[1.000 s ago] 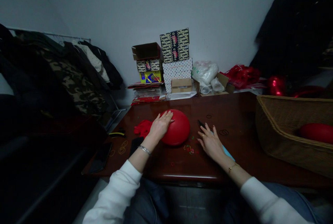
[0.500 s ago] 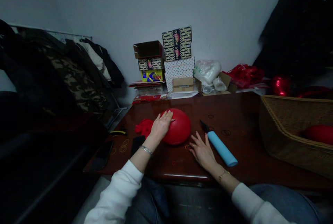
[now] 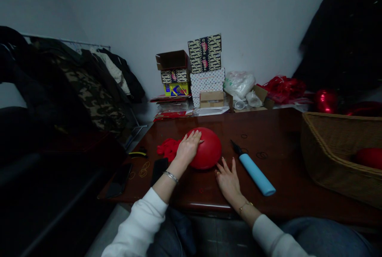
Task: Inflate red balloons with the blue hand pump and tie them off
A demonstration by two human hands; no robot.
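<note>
A round, inflated red balloon (image 3: pixel 209 149) rests on the dark wooden table. My left hand (image 3: pixel 189 145) lies over its upper left side, fingers stretched out. Just right of the balloon's lower edge, my right hand (image 3: pixel 228 180) is on the tabletop with its fingers spread; I cannot tell whether they touch the balloon. A light blue balloon pump (image 3: pixel 257 174) with a black nozzle lies to the right of that hand. Left of the balloon sits a heap of limp red balloons (image 3: pixel 168 148), partly hidden by my left hand and arm.
A wicker basket (image 3: pixel 325 165) with a red balloon (image 3: pixel 370 157) inside stands at the right. Yellow rubber bands (image 3: pixel 144 169), a dark phone (image 3: pixel 119 180) and yellow-handled pliers (image 3: pixel 138 154) lie at the left. Black bands (image 3: pixel 262 155) lie past the pump. Boxes (image 3: pixel 205 82) are stacked behind the table.
My right hand has shifted left, away from the pump and closer to the balloon's lower edge. My left hand stays on the balloon. The view has tilted slightly.
</note>
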